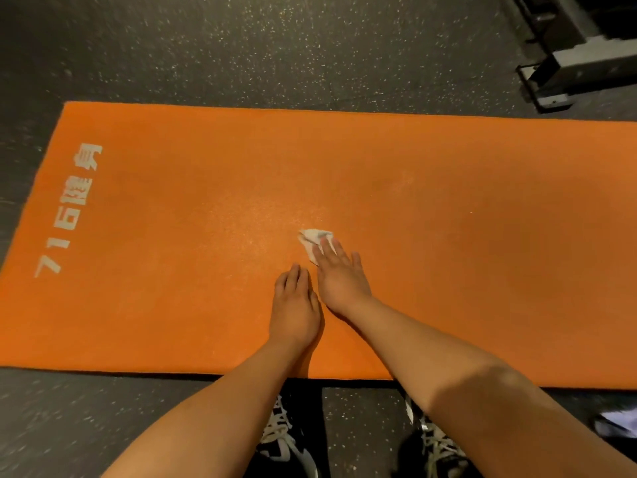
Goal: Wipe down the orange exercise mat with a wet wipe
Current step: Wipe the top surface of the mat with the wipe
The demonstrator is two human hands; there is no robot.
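Where pressed to the orange mat [448, 270] near its middle, pokes crumpled from under the right hand's [341, 281] straight, close fingers: white wipe [312, 241]. Flat alongside, left hand [294, 305], fingers together. Around: speckled floor [275, 46], shoes [279, 439], grey machine base [558, 70]. White lettering [70, 210] at the mat's left end.

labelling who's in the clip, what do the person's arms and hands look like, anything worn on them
The left hand and right hand are bare: no gloves, rings or watch visible. The left forearm and right forearm are bare, with no sleeves, wristbands or markings as far up as the view shows.
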